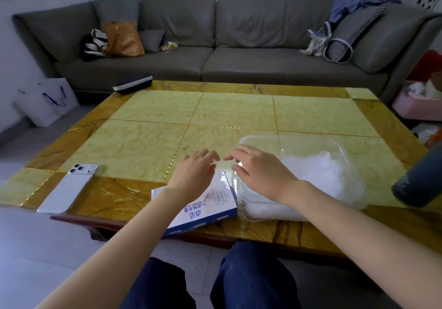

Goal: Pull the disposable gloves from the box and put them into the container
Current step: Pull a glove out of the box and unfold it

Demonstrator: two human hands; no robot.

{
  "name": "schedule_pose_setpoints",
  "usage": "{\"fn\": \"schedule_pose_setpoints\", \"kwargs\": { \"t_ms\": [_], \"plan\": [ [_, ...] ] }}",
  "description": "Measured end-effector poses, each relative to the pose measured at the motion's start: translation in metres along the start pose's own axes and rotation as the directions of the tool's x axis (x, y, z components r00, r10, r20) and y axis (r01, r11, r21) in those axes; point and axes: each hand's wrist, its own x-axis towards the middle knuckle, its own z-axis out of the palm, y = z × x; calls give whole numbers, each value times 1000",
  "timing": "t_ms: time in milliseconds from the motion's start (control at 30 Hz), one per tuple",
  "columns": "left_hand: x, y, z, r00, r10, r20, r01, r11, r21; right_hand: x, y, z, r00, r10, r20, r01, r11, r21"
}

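A person sits at a yellow stone-topped table [153,139] with both hands held close together, fingertips almost meeting. The left hand [196,172] hovers over the far end of the white-and-blue box [205,209], fingers loosely extended and blurred, with nothing seen in its grasp. The right hand [260,174] hangs over the near left corner of the clear container [289,139], fingers spread and gently bent, gripping nothing visible. The box lies flat at the near table edge, touching the container's left side. A heap of whitish disposable gloves [315,174] fills the container. A white phone [69,186] lies well to the left, and a dark bottle [421,179] shows at the right edge
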Motion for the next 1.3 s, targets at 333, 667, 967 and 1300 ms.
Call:
{"fn": "schedule_pose_setpoints", "kwargs": {
  "t_ms": [333, 667, 967, 1300],
  "plan": [
    [-67, -59, 33, 900, -282, 332, 261, 959, 107, 31, -47, 108, 962, 104, 253, -94, 994, -50],
    [-71, -63, 40, 920, -280, 273, 278, 959, 46, 39, -32, 97, 967, 253, 15, -252, 949, 191],
    [-76, -64, 39, 928, -287, 240, 309, 949, -60, 67, -33, 19, 881, 307, -361, -216, 938, 271],
    [-49, -49, -17, 910, -382, 162, 411, 779, -474, 33, -21, -11, 945, 189, -265, -190, 982, 23]
  ]
}}
